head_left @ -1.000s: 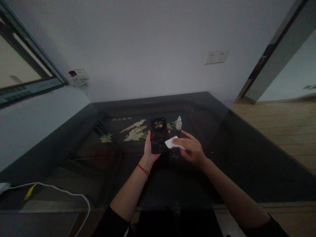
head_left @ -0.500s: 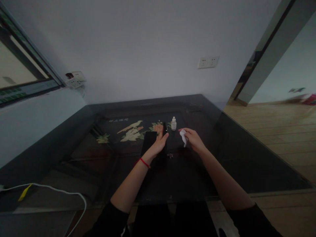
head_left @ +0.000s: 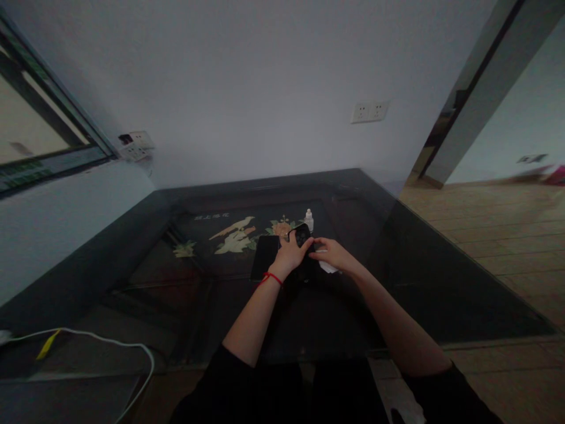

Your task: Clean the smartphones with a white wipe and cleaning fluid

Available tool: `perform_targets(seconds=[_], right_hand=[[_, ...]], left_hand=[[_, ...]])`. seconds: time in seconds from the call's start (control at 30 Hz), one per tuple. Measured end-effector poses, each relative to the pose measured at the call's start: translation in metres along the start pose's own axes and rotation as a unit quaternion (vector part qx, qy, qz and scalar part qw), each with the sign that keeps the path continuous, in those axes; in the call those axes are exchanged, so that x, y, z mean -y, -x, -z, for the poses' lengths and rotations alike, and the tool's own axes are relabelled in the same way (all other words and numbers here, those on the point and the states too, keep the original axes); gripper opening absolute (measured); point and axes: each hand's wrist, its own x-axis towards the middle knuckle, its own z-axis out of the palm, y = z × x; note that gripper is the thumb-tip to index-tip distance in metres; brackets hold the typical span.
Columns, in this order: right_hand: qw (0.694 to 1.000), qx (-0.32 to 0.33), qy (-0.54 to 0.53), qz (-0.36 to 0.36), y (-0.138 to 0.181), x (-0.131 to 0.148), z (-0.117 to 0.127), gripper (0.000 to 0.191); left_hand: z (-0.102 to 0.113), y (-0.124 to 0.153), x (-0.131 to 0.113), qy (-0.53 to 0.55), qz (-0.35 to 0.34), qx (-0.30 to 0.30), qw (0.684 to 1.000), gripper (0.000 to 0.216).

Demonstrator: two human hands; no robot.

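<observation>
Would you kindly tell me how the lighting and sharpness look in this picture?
Head view: dim light, the flat black slab nearly merging into the dark table, while the white cloth by the right hand stands out; head view: faint reflections on the table's glossy left side; head view: the small lettering looks soft.

Dark table [head_left: 424,288]: white bottle [head_left: 309,222] upright, black slab [head_left: 263,259] flat.

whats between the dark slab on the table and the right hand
In the head view, the left hand and the black piece with the round camera patch it holds lie between the dark slab and the right hand.
</observation>
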Motion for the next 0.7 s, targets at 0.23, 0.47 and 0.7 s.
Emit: perform_targets(seconds=[0.23, 0.47, 0.7], right_hand=[[0.988, 0.066, 0.134, -0.042, 0.002, -0.007, 0.017, 0.042], [0.977, 0.037, 0.204, -0.045, 0.002, -0.011, 0.023, 0.045], [0.986, -0.066, 0.155, -0.006, -0.001, -0.017, 0.044, 0.028]], left_hand=[[0.001, 0.007, 0.001, -0.229, -0.05, 0.02, 0.972, 0.052], [-0.003, 0.01, 0.003, -0.229, -0.081, 0.018, 0.97, 0.045], [0.067, 0.015, 0.047, -0.326, -0.063, -0.073, 0.941, 0.044]])
